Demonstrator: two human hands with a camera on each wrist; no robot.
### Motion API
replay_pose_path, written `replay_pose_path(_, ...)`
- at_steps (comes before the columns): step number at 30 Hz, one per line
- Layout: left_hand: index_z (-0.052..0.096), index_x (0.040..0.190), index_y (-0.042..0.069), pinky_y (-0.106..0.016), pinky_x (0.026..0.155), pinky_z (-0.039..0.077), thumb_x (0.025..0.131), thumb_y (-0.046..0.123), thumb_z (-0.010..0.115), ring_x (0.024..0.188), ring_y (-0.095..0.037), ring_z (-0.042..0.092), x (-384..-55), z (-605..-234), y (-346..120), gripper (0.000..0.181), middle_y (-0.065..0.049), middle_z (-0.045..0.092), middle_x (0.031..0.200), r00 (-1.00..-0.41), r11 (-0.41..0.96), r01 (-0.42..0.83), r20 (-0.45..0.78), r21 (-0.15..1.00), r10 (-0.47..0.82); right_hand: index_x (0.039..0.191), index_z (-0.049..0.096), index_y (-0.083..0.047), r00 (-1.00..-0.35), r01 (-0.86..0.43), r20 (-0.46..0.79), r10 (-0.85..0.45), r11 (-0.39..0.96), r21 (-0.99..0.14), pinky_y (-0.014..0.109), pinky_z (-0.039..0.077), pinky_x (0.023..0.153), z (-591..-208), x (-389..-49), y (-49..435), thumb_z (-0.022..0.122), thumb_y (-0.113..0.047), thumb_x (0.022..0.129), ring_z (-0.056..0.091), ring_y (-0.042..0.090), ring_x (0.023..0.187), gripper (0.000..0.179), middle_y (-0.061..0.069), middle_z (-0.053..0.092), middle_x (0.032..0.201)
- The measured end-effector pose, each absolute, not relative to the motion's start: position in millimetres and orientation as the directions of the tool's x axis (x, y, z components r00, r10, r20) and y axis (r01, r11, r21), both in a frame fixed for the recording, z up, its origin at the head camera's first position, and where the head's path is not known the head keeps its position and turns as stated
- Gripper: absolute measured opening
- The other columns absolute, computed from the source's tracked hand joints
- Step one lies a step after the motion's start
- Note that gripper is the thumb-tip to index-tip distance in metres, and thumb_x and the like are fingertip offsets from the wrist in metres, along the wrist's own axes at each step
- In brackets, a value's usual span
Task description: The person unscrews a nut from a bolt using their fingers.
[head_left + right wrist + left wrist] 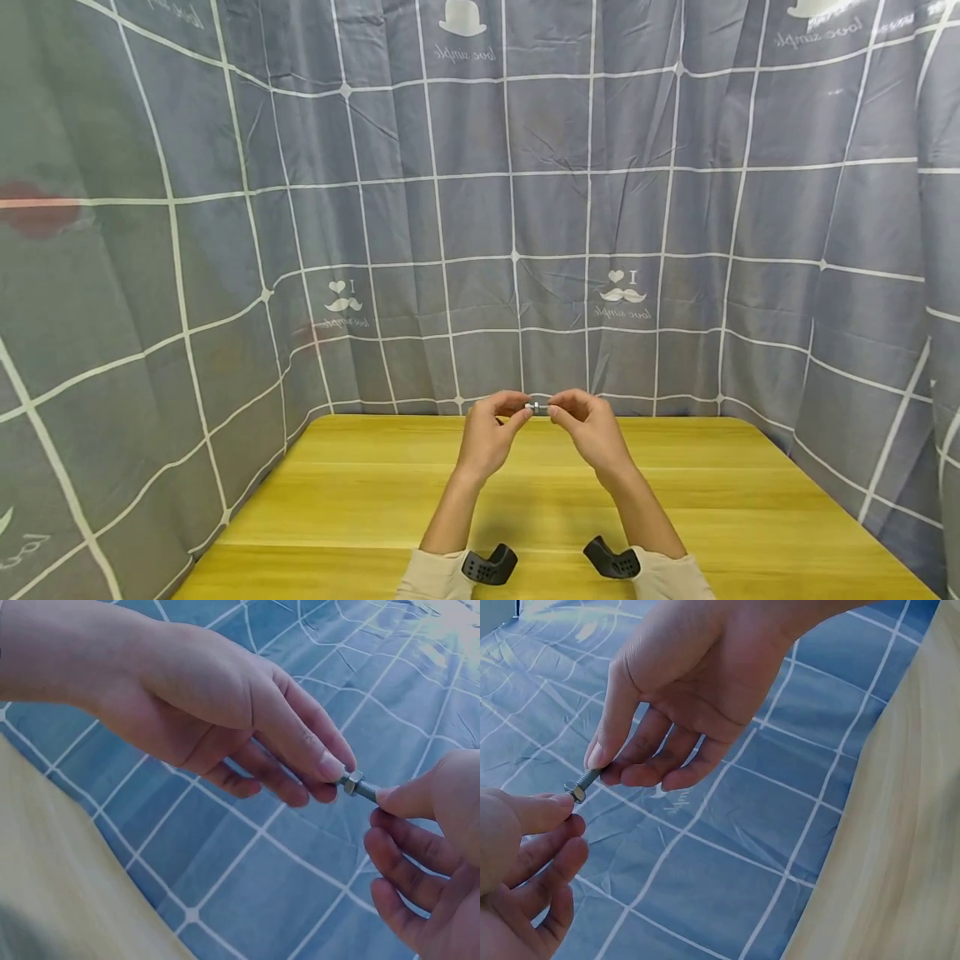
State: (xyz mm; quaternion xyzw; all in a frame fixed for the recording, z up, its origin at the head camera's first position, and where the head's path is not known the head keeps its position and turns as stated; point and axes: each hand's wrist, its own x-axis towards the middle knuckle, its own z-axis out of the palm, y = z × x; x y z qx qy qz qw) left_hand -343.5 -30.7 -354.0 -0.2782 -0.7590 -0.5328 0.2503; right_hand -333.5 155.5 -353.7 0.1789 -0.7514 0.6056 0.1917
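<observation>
A small silver bolt (367, 791) with a hex nut (352, 781) on its thread is held between both hands, above the far edge of the table. My left hand (483, 442) pinches the end beside the nut with thumb and fingertips. The right hand (598, 437) grips the opposite end of the threaded shank between thumb and index finger. In the left wrist view, the nut sits close to the left fingertips, and bare thread shows between it and the right thumb. Both ends of the bolt are covered by fingertips. The other fingers of each hand are loosely bent.
A yellow wood-grain table (360, 500) lies below the hands. Grey-blue curtains (555, 217) with a white grid stand behind it and at both sides. Black wrist devices (489, 565) sit at the light sleeves (435, 577).
</observation>
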Motion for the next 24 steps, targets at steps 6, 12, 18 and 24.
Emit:
replay_pose_path(6,0.079,0.103,0.001,-0.031,0.073,0.056,0.096,0.009,0.075,0.085,-0.021,0.070,-347.4,-350.7,-38.6,0.011,-0.005,0.077,0.097,-0.667,0.239,0.741,0.729,0.628,0.154,0.110,0.072,0.001,-0.870,-0.492,0.490,-0.057,0.191,-0.850,0.044,0.051,0.091,-349.9,-333.2,151.4,0.069,-0.010,0.101,0.063,0.025,0.093,0.014,0.014,0.069,0.099)
replay_pose_path(12,0.080,0.102,0.004,-0.034,0.074,0.056,0.095,0.010,0.076,0.085,-0.024,0.071,-347.2,-344.6,-41.4,0.010,-0.004,0.077,0.095,-0.642,0.207,0.765,0.747,0.609,0.172,0.109,0.076,-0.001,-0.867,-0.497,0.488,-0.098,0.202,-0.844,0.044,0.052,0.084,-342.3,-332.0,145.6,0.067,-0.022,0.104,0.064,0.026,0.089,0.024,0.013,0.071,0.096)
replay_pose_path(18,0.080,0.100,0.003,-0.033,0.072,0.054,0.093,0.005,0.077,0.084,-0.027,0.070,-346.4,-345.8,-39.9,0.008,-0.005,0.076,0.093,-0.639,0.188,0.768,0.748,0.612,0.178,0.101,0.077,0.001,-0.875,-0.484,0.477,-0.087,0.191,-0.854,0.035,0.055,0.079,-341.9,-330.5,141.0,0.067,-0.021,0.104,0.067,0.025,0.084,0.024,0.011,0.073,0.090)
replay_pose_path(24,0.077,0.099,-0.005,-0.040,0.074,0.054,0.092,-0.003,0.074,0.085,-0.034,0.069,-329.9,-338.3,-39.4,0.007,-0.015,0.075,0.092,-0.649,0.209,0.760,0.737,0.616,0.189,0.104,0.077,-0.001,-0.859,-0.511,0.503,-0.091,0.196,-0.837,0.037,0.055,0.082,-343.4,-325.9,140.9,0.070,-0.017,0.101,0.067,0.027,0.088,0.018,0.008,0.072,0.093)
